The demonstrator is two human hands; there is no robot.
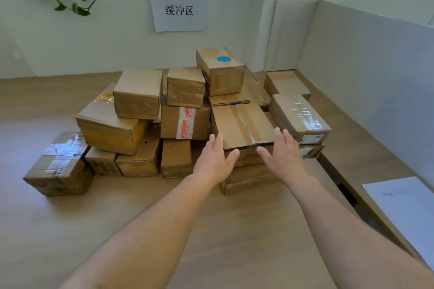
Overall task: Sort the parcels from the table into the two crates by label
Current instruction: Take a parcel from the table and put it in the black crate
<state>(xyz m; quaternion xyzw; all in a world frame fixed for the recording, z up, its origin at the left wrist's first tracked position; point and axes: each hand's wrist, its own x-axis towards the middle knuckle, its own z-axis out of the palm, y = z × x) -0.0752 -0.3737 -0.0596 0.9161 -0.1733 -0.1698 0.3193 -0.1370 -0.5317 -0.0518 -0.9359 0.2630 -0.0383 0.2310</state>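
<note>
Cardboard parcels (pixel 138 91) lie heaped on the wooden table (pixel 70 230), pushed back toward the wall under a paper sign (pixel 179 8). The loose pile reads as a holding spot for unsorted stock, with small boxes riding on larger ones. In the head view, the only one, both arms reach forward to the taped parcel (pixel 242 124) at the front right of the heap. It sits on top of a lower box (pixel 249 178) and so looks free to lift without disturbing the rest. The left hand (pixel 215 159) is at its near left corner and the right hand (pixel 281 155) at its near right edge, both released, with fingers straight and slightly spread. That framing suits a two-handed squeeze on opposite sides, which I judge to be the step in hand. Whether either hand touches the cardboard I cannot tell; nothing is grasped. No label shows on this parcel's top, only brown tape, so its marking is probably on a hidden face. A blue sticker (pixel 223 59) is plain on the highest box (pixel 225 77), though its print is too small to read. The same goes for the printed label (pixel 311 139) on the right-hand box (pixel 298 115). Neither crate is in view, and a white sheet (pixel 404 209) at the right is cropped by the frame, its faint marks unreadable.
</note>
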